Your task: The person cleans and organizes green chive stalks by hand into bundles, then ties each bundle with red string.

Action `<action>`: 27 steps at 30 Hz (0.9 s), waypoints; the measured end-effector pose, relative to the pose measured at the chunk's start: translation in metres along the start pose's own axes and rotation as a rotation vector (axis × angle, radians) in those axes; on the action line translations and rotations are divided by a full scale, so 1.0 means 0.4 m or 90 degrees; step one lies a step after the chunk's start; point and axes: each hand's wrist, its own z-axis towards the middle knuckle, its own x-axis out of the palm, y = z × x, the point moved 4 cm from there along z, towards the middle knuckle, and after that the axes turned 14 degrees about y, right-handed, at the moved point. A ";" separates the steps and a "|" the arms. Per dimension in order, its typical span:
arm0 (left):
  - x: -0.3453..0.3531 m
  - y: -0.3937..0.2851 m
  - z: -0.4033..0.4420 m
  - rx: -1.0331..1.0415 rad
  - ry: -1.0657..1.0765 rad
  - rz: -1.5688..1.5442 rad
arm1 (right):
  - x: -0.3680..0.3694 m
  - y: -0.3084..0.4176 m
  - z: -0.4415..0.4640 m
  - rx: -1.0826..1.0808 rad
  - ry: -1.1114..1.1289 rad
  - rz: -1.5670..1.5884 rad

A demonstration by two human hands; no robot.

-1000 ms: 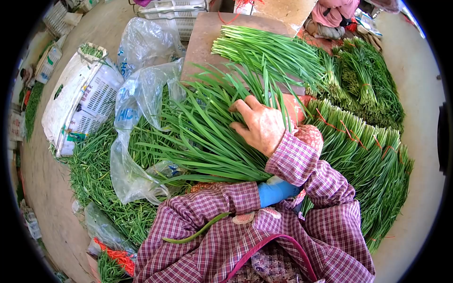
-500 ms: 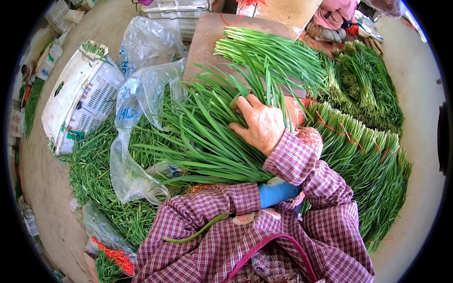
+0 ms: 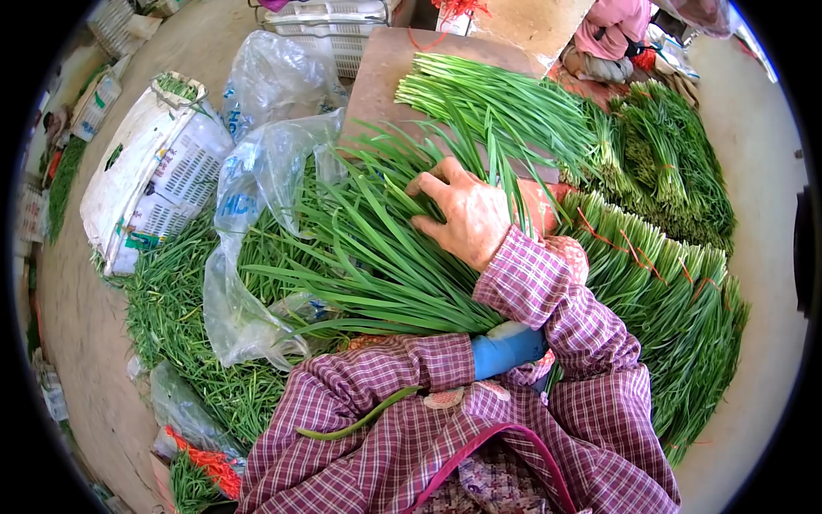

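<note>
A big bundle of long green garlic chives (image 3: 377, 248) lies fanned out before me. On top of it is my right hand (image 3: 467, 214), with curled fingers and thumb around some of the leaves; the fingertips are partly hidden. My left forearm crosses below in a checked sleeve with a blue cuff (image 3: 507, 351). Its end goes under my right forearm and the leaves, so the fingers of my left hand are hidden. Above my right hand, another sheaf of chives (image 3: 488, 90) rests on a brown board (image 3: 377, 86). One loose leaf (image 3: 360, 420) lies across my left sleeve.
Tied chive bundles (image 3: 659, 300) are stacked at my right, with more bundles (image 3: 668, 154) behind. Loose chives (image 3: 171, 300) cover the floor at left beside a clear plastic bag (image 3: 248, 188) and a white crate (image 3: 163, 171). A person in a pink sleeve (image 3: 612, 34) sits at the back right.
My right hand has shifted slightly left and up over the leaves, and its fingers have bent a little more. The whole view has moved slightly. My left forearm stays in place.
</note>
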 end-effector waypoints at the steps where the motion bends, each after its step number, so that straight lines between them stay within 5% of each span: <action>1: 0.002 -0.002 0.000 0.000 0.002 0.001 | 0.001 0.000 0.005 0.006 -0.003 0.007; 27: 0.031 0.008 -0.004 0.003 0.012 0.001 | 0.019 -0.067 0.046 -0.045 -0.083 -0.020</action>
